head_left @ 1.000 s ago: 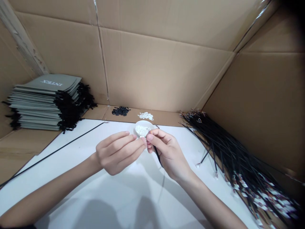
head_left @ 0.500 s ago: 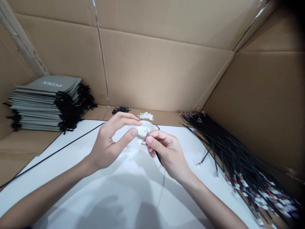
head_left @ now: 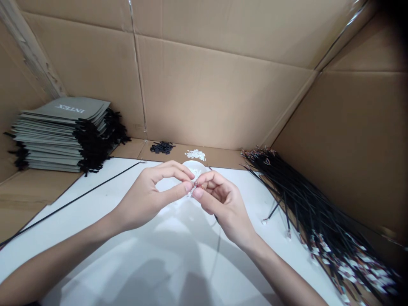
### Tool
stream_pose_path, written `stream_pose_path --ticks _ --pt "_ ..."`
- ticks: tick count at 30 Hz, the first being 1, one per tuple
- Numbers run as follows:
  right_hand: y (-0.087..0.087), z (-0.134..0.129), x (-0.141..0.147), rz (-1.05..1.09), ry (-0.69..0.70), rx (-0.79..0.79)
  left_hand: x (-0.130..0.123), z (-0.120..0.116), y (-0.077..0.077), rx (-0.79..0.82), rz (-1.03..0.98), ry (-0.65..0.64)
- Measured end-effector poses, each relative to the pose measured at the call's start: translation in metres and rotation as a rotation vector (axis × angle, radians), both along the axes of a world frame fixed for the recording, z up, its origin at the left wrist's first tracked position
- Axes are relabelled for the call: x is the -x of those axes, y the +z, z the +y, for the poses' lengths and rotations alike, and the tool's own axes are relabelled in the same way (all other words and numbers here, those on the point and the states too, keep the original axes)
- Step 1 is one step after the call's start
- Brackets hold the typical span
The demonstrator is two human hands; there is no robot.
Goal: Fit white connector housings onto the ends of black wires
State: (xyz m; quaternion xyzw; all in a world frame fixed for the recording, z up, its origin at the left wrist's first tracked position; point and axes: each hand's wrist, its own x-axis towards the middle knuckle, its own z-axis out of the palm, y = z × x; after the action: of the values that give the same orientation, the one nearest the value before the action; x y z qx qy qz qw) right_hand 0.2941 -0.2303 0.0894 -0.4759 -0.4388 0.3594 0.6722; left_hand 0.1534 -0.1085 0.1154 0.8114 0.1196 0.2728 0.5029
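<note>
Over the white board, my right hand (head_left: 225,204) pinches the end of a black cable, where thin coloured wires show at the fingertips. My left hand (head_left: 153,193) has its thumb and fingers bent toward those wires, its tips almost meeting the right ones. Whatever lies between the left fingertips is too small to make out. Just behind the hands stands a white bowl (head_left: 188,163) with small white pieces in it, partly hidden by the fingers.
A stack of grey INTEX sheets (head_left: 54,138) stands at the left. Black pieces (head_left: 162,147) and white pieces (head_left: 195,154) lie along the back. One cable (head_left: 86,195) crosses the board's left side. Many black cables (head_left: 299,191) are heaped at the right. Cardboard walls (head_left: 223,89) rise behind.
My left hand has moved right and closed its fingers toward the wire ends. The right hand still grips the cable, its fingertips slightly shifted.
</note>
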Motion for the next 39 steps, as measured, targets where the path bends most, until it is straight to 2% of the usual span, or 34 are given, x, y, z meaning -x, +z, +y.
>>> stream_pose_path --ticks 5,9,12,16,18,21,24,31,34,39 --pt "0.001 0.000 0.001 -0.059 -0.016 -0.008 0.000 -0.001 0.001 0.014 0.019 0.012" --pt "-0.001 0.000 0.000 -0.131 -0.106 -0.021 0.000 -0.001 0.000 -0.050 -0.009 0.024" --pt "-0.002 0.000 -0.002 -0.195 -0.177 -0.048 0.000 -0.001 -0.002 -0.155 -0.063 0.077" --pt "-0.003 0.000 -0.003 -0.228 -0.217 -0.055 0.001 -0.002 -0.004 -0.391 -0.179 0.176" --pt "-0.003 0.000 -0.004 -0.232 -0.202 -0.059 0.001 -0.003 -0.004 -0.455 -0.181 0.148" --pt "-0.003 0.000 -0.003 -0.232 -0.180 -0.064 0.002 -0.003 -0.002 -0.456 -0.156 0.062" --pt "-0.002 0.000 -0.001 -0.230 -0.170 -0.068 0.003 -0.001 0.000 -0.423 -0.160 -0.008" --pt "-0.006 0.001 0.001 -0.204 -0.132 -0.098 0.003 0.004 0.001 -0.267 -0.081 -0.055" --pt "-0.008 0.000 0.002 -0.193 -0.125 -0.136 0.000 0.008 0.000 -0.088 -0.013 -0.126" --pt "-0.011 0.002 0.004 -0.143 -0.126 -0.241 -0.010 0.013 -0.006 0.304 0.048 -0.280"
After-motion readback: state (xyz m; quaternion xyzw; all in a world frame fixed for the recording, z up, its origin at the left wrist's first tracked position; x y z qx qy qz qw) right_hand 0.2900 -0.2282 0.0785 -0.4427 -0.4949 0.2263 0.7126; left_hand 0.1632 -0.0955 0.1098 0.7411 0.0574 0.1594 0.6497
